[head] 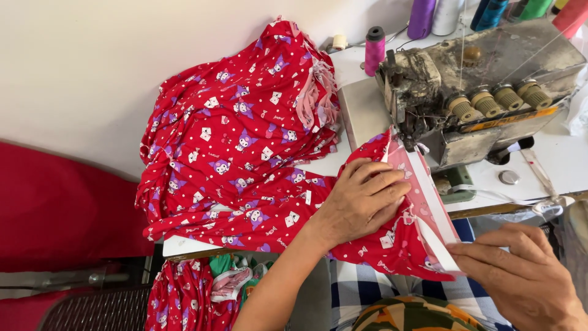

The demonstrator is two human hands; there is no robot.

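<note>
White sewing table (569, 160): hands on red printed fabric (367, 242), white strip (438, 242).

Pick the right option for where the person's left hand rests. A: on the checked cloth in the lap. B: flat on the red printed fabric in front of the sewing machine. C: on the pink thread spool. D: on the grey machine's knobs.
B: the left hand lies spread, palm down, on the red printed fabric just before the sewing machine, while the right hand pinches the white strip at its edge.
</note>
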